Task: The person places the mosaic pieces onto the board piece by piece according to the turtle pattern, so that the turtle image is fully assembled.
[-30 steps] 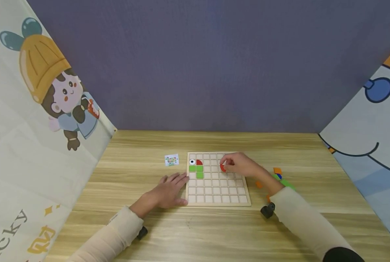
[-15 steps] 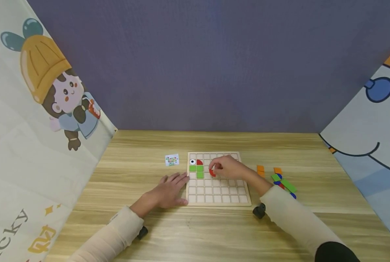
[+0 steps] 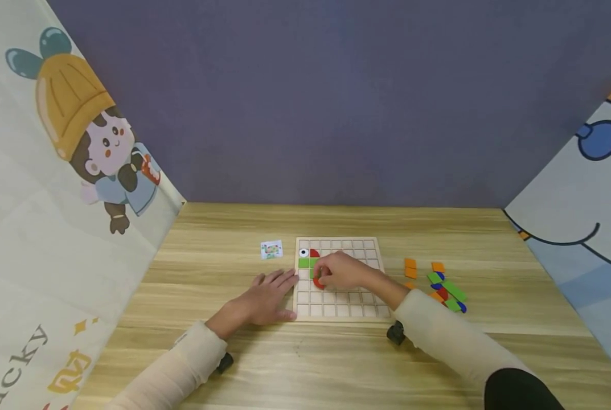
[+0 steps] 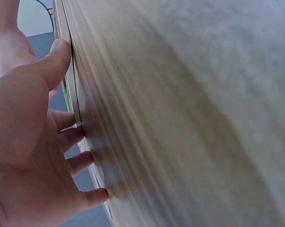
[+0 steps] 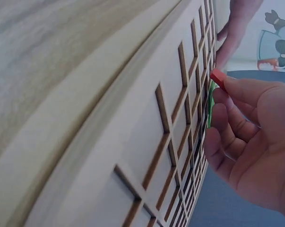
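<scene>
Dark blue-grey wall (image 3: 336,102) is standing behind wood-grain bench (image 3: 305,364); pale gridded wooden board (image 3: 353,310) is lying there. Right hand (image 3: 342,270) is pinching red curved piece (image 3: 318,283) over board; left hand (image 3: 268,299), fingers extended, is touching board's edge.

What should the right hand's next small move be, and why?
Probably lower the red piece flat into a cell beside the green tiles. The right hand pinches it close to them, and it looks tilted, not yet seated. The left hand lies at the left edge of the board.
</scene>
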Demonstrator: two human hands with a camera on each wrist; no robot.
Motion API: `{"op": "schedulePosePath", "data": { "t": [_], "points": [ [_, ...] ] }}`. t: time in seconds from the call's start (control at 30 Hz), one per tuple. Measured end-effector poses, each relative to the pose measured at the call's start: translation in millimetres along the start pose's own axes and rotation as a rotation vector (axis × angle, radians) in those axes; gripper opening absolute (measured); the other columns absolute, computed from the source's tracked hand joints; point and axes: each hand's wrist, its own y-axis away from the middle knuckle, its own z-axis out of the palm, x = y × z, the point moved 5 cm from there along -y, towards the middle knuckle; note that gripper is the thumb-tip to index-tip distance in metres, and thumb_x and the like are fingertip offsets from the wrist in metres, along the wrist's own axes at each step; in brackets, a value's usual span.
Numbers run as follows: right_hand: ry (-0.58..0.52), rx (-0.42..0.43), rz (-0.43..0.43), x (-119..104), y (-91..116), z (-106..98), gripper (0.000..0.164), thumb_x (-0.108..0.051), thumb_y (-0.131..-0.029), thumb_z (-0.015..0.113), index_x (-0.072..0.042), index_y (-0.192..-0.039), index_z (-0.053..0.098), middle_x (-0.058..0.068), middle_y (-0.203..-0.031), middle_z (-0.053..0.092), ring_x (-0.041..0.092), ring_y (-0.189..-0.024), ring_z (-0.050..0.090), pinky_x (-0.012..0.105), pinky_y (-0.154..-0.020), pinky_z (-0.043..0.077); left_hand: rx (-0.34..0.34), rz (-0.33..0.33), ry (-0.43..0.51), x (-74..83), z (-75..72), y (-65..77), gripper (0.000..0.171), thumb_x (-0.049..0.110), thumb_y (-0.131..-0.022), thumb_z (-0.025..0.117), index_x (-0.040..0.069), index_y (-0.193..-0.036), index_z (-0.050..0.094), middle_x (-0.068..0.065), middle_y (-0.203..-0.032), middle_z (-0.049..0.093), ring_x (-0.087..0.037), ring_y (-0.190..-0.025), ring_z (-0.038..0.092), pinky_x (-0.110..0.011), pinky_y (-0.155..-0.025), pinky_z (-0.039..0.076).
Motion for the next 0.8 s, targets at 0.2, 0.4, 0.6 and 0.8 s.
{"op": "schedulePosePath", "data": {
  "t": [0.2, 0.4, 0.6, 0.8],
  "points": [
    [-0.007, -0.019, 0.044, -1.0, -3.1, 3.3, 0.008, -0.011, -0.096, 0.066, -0.016, -0.096, 0.072, -0.011, -0.069, 0.067, 0.003, -0.059, 0.057, 0.026, -0.067, 0.052, -0.011, -0.008, 0.005, 0.1, -0.8, -0.7, 0.089, 0.062, -0.096, 0.057, 0.015, -0.163, 0.023, -0.006, -0.172, 0.019, -0.037, -0.157, 0.022, -0.070, -0.118, 0.025],
    [0.028, 0.002, 0.045, -2.3, -6.1, 5.0, 0.006, -0.012, -0.094, 0.067, -0.016, -0.092, 0.072, -0.013, -0.068, 0.066, 0.003, -0.061, 0.058, 0.031, -0.077, 0.055, -0.014, -0.013, -0.010, 0.1, -1.4, -0.9, 0.089, 0.063, -0.096, 0.056, 0.015, -0.163, 0.023, -0.006, -0.172, 0.019, -0.036, -0.157, 0.022, -0.069, -0.119, 0.026],
    [0.072, -0.005, 0.071, -2.1, -7.4, 8.4, 0.007, -0.014, -0.094, 0.067, -0.018, -0.090, 0.071, -0.012, -0.065, 0.063, 0.004, -0.058, 0.056, 0.035, -0.080, 0.055, -0.005, -0.010, -0.009, -0.5, -0.7, -1.0, 0.089, 0.063, -0.095, 0.056, 0.015, -0.163, 0.024, -0.006, -0.172, 0.020, -0.036, -0.156, 0.023, -0.069, -0.118, 0.026],
    [0.099, 0.010, 0.084, -1.2, -6.0, 8.1, 0.012, -0.012, -0.093, 0.067, -0.019, -0.083, 0.068, -0.010, -0.063, 0.058, 0.005, -0.055, 0.049, 0.022, -0.058, 0.045, 0.000, -0.005, -0.006, -0.5, -0.5, -1.3, 0.089, 0.063, -0.095, 0.056, 0.015, -0.163, 0.024, -0.006, -0.172, 0.020, -0.037, -0.156, 0.023, -0.069, -0.118, 0.027]
  ]
}}
